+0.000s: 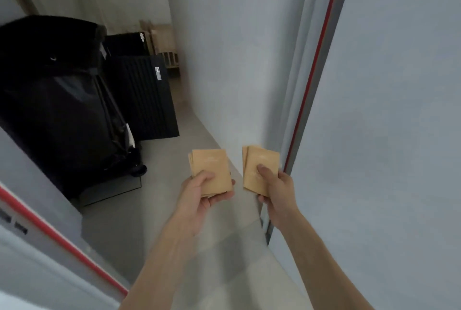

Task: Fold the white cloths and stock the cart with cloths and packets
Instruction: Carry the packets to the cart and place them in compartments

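While both hands grip tan packets (212,170), black cart (57,100) left, grey wall (239,60) ahead.

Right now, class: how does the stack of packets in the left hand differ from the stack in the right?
The left hand's packets stand nearly upright; the right hand's packets tilt. The left hand cradles its stack from beneath; the right hand grips its stack from the side. Both stacks are tan, slightly fanned, with a thumb on top.
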{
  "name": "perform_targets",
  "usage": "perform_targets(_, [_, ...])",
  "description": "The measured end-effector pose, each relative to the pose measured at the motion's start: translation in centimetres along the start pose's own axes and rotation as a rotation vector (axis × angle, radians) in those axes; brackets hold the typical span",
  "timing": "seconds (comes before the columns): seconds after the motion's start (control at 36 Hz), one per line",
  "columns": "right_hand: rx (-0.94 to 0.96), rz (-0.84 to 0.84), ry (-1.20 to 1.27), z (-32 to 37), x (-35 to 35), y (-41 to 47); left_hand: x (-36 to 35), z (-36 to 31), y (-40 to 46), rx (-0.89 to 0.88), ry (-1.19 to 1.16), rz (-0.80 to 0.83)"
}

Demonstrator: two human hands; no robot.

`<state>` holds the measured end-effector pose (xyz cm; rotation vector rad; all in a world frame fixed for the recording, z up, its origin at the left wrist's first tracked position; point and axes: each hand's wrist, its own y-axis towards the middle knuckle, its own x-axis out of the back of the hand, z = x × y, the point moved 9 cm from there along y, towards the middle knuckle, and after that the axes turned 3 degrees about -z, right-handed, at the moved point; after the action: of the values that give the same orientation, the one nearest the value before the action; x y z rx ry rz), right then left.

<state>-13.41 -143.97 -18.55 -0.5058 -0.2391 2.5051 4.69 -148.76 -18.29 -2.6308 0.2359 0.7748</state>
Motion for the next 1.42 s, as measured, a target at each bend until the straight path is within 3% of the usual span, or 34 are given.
perform_targets(0.25, [-0.040, 0.175, -0.035, 5.1, -5.5, 14.8, -4.7, -5.0, 12.4, -0.083, -0.031, -0.068])
perform_targets(0.56, [-0.043, 0.284, -0.112, 5.1, -14.7, 28.5, -2.6, -10.3, 26.3, -0.136, -0.083, -0.130])
perform_targets(0.81, [-0.033, 0.234, -0.142, 5.9, -25.2, 42.6, -0.5, -17.0, 44.2, -0.120, -0.106, -0.076])
perform_targets(1.11, [-0.033, 0.197, -0.119, 8.8, -36.1, 56.2, -0.8, -27.5, 59.3, -0.115, -0.119, -0.055])
perform_targets(1.42, [-0.069, 0.194, -0.106, 8.0, -43.8, 71.5, -0.2, -32.0, 74.7, -0.112, -0.079, -0.065])
